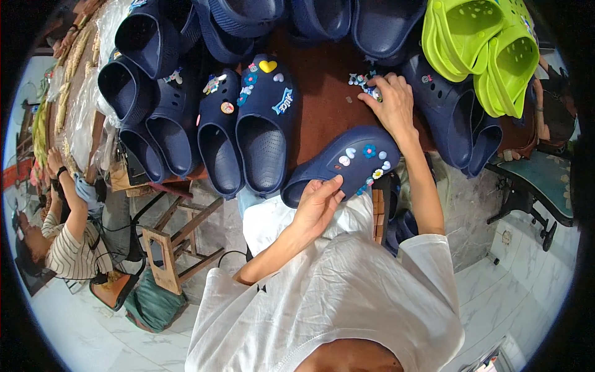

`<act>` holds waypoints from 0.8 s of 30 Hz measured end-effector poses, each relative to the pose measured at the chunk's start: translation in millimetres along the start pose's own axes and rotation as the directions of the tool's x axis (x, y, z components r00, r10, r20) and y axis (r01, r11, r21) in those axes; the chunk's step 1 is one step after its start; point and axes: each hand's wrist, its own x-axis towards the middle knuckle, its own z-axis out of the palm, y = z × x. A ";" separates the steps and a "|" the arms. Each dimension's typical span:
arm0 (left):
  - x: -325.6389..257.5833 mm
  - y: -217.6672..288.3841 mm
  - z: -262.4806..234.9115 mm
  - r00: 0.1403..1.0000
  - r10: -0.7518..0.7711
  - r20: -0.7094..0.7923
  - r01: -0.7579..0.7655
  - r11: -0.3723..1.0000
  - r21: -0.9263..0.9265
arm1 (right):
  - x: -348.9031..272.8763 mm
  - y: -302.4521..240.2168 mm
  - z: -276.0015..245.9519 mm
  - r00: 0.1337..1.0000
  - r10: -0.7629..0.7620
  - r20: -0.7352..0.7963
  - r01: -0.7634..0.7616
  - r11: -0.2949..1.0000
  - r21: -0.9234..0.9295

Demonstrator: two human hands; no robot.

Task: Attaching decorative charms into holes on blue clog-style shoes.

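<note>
A navy clog (338,149) lies tilted at the near edge of the brown table, its toe to the right. Blue flower, pale heart and daisy charms dot its upper. My left hand (317,208) grips it near the heel opening, thumb on top and the other fingers partly hidden. Farther back, my right hand (395,105) reaches into a small heap of shoe charms (358,80). Its thumb and fingertips close around a whitish charm, mostly covered by the fingers. Left of the held clog stand a clog with a yellow heart charm (266,102) and another decorated clog (220,121).
More navy clogs (170,124) crowd the left and back of the brown tabletop (319,87). Lime green clogs (505,59) are stacked at the far right, above a navy pair (455,102). A wooden stool (164,254) stands left; another person (74,242) sits beyond it. A chair (545,186) is at right.
</note>
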 end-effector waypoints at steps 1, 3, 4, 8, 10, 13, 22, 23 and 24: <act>-0.3 0.4 -1.6 1.000 -0.014 0.017 0.014 1.000 0.021 | 0.8 -1.1 1.3 1.000 0.002 -0.022 -0.002 1.000 -0.005; -4.8 4.9 11.1 1.000 -0.023 0.008 0.023 0.999 0.044 | 1.2 1.7 4.1 1.000 -0.005 -0.020 0.005 1.000 -0.012; -6.8 6.1 15.5 0.999 -0.032 0.002 0.031 0.997 0.068 | -0.4 2.9 5.6 1.000 -0.004 -0.019 0.004 1.000 -0.012; -7.0 6.1 15.9 0.999 -0.029 -0.017 0.029 0.998 0.053 | -0.6 6.6 7.0 1.000 -0.023 -0.004 0.023 1.000 0.018; -8.5 8.6 20.4 1.000 -0.028 -0.012 0.028 0.998 0.053 | -2.0 7.0 4.0 0.999 -0.047 -0.005 0.048 0.999 0.022; -8.2 9.9 22.9 1.000 -0.028 -0.006 0.028 0.998 0.052 | -4.1 3.1 -7.2 0.998 -0.033 0.045 0.029 0.997 0.067; -5.1 8.5 23.9 1.000 -0.013 -0.002 0.013 0.998 0.061 | -27.2 -43.7 -77.5 0.966 0.099 0.238 -0.232 0.742 0.629; -3.6 8.0 24.1 1.000 -0.017 0.000 0.017 0.998 0.061 | -32.1 -50.7 -87.1 0.961 0.044 0.271 -0.211 0.748 0.629; -2.3 7.3 23.7 1.000 -0.010 0.006 0.010 0.999 0.051 | -36.7 -57.3 -92.2 0.952 -0.020 0.305 -0.188 0.749 0.635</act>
